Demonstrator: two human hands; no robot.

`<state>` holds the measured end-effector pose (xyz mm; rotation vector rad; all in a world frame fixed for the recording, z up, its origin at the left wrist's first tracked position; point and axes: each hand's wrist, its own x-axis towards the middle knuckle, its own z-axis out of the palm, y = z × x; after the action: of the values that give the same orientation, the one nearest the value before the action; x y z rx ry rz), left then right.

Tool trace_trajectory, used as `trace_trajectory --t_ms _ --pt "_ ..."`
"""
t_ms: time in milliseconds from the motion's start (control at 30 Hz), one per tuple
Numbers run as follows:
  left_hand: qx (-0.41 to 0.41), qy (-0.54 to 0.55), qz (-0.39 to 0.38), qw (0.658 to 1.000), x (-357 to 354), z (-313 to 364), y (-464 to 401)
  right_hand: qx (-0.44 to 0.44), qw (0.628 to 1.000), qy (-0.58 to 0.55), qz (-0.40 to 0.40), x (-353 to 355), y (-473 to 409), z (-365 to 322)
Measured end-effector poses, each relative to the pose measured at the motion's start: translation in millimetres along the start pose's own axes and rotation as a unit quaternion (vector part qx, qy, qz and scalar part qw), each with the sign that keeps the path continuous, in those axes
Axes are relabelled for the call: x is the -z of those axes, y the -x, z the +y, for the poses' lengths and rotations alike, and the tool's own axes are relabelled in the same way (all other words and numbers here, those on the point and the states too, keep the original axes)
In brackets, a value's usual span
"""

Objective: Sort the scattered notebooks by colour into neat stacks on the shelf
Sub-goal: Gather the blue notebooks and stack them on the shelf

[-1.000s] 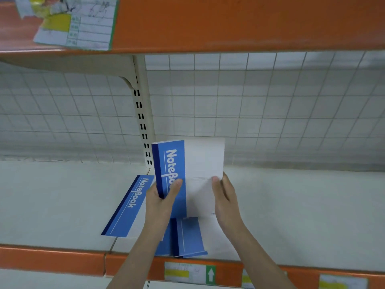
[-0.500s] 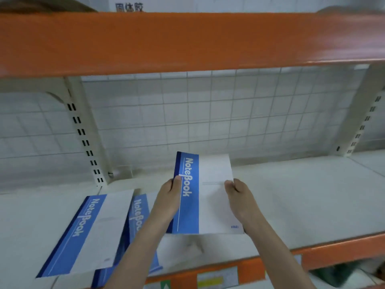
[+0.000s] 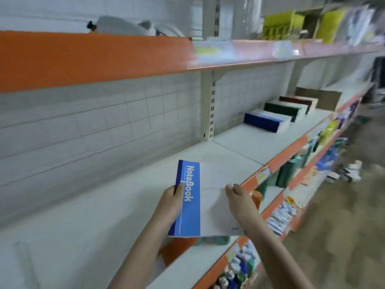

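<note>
Swung round to the right since half a second ago, the view now runs down the shelving aisle, and the two loose notebooks that lay on the shelf at the left have gone out of sight; the blue notebook (image 3: pixel 203 200) stays held in both hands.

Nearest, the left hand (image 3: pixel 169 203) grips the notebook's spine edge, thumb curled over the dark blue strip and the other fingers hidden beneath. The right hand (image 3: pixel 239 195) pinches the white half of the cover at its 3 o'clock edge, fingers curled. The notebook is held above the front part of the white shelf (image 3: pixel 108 209), face up, its long axis running from 6 to 12 o'clock, spine at 9 o'clock, the "NoteBook" lettering running along the spine side.

Below the shelf's orange front lip, lower shelves hold blurred small goods. Behind the shelf runs a white wire-grid back panel (image 3: pixel 104 122) with a slotted upright (image 3: pixel 211 113).

Farther on, towards 2 o'clock on the same shelf, stand three stacks in a row: a blue stack (image 3: pixel 264 122), a green stack (image 3: pixel 285 110) behind it, then a dark red stack (image 3: pixel 298 101). Above, an orange-fronted upper shelf (image 3: pixel 93 57) carries blurred yellow-green packets at 1 o'clock.
</note>
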<state>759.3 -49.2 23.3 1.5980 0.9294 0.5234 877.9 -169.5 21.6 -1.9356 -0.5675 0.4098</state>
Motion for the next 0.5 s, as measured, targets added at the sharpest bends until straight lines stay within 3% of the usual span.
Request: trace_trajectory --t_ms 300,500 --pt "-0.007 0.013 -0.170 0.985 -188.3 20.6 -16.0 -0.090 0.990 -0.042 0.097 153.8 -32.6 95.1" --pt "0.019 0.006 -0.259 0.966 -277.5 28.0 -8.0 -0.143 0.975 -0.081 0.149 228.0 -26.7 143.0"
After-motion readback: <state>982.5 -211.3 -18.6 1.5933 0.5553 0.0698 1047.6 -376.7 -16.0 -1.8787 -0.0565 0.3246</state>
